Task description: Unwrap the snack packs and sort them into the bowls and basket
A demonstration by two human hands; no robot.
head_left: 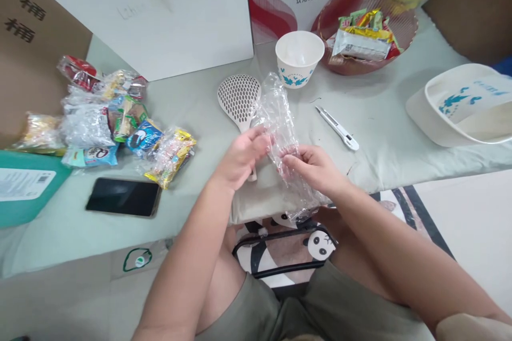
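Note:
A crinkled clear plastic wrapper point(280, 112) is stretched between my two hands above the table's front edge. My left hand point(245, 157) pinches its left side, over the handle of a beige slotted skimmer point(240, 97). The fingers of my right hand point(310, 166) are closed on its lower right part, and loose plastic hangs below them. Behind the wrapper stands a white paper bowl with blue leaves point(296, 61). To the right of the wrapper lies a white utility knife point(337, 128).
Snack packets and crumpled plastic point(86, 122) are heaped at the left, behind a black phone point(123, 197). A teal container point(28, 189) is at the far left. A pink basket point(360, 66) holds snacks near boxes point(160, 10). A white tub point(452, 112) stands right.

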